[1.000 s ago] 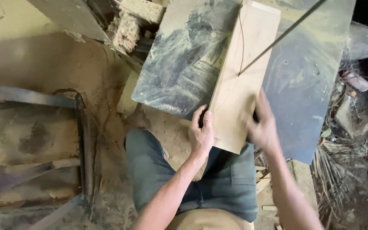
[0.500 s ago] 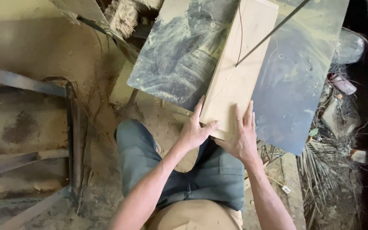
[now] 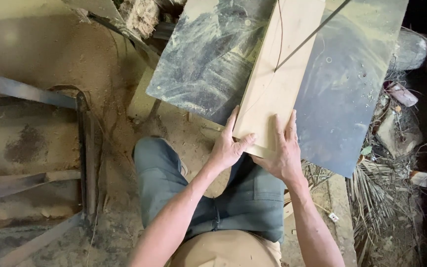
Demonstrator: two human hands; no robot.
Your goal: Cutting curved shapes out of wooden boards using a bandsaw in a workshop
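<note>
A pale wooden board (image 3: 277, 74) lies lengthwise on a dusty dark metal saw table (image 3: 208, 54), running away from me. A thin saw blade (image 3: 312, 34) meets the board near its middle, where a curved pencil line runs along the wood. My left hand (image 3: 227, 146) grips the board's near left corner, thumb on top. My right hand (image 3: 282, 153) lies flat on the near end of the board, fingers spread forward. Both hands stay well short of the blade.
Sawdust covers the ground (image 3: 50, 54). A rusty metal frame (image 3: 82, 148) stands to the left. Scrap wood, dry palm fronds (image 3: 371, 178) and rubble lie to the right of the table. My legs in grey trousers (image 3: 198, 198) are below the board.
Both hands have settled on the board's near end; the right hand came down from the board's right edge. The board has slid forward a little onto the blade.
</note>
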